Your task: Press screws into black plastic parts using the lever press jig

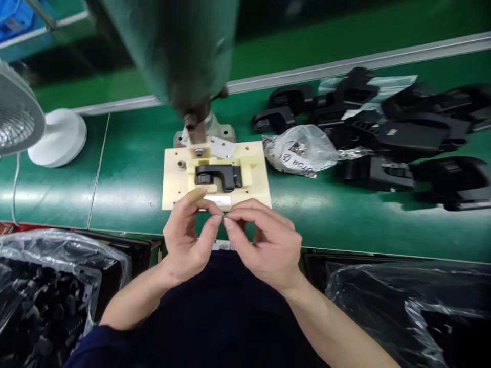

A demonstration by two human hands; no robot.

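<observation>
My left hand [194, 232] and my right hand [264, 237] meet fingertip to fingertip just in front of the fixture. Between them they pinch a tiny dark metal piece [224, 215], too small to name. Behind the hands, a black plastic part [226, 176] lies in the nest of a cream-coloured fixture plate [169, 176]. Above the plate hangs the ram of a green press [195, 128]. To the right of the plate lies a clear plastic bag [307, 145] with small metal pieces inside.
Several black plastic parts [418, 134] are spread over the right of the green bench [130, 174]. A white round lamp base [59, 138] stands at the left. Plastic-lined bins flank my body; the left bin [46, 306] holds many black parts.
</observation>
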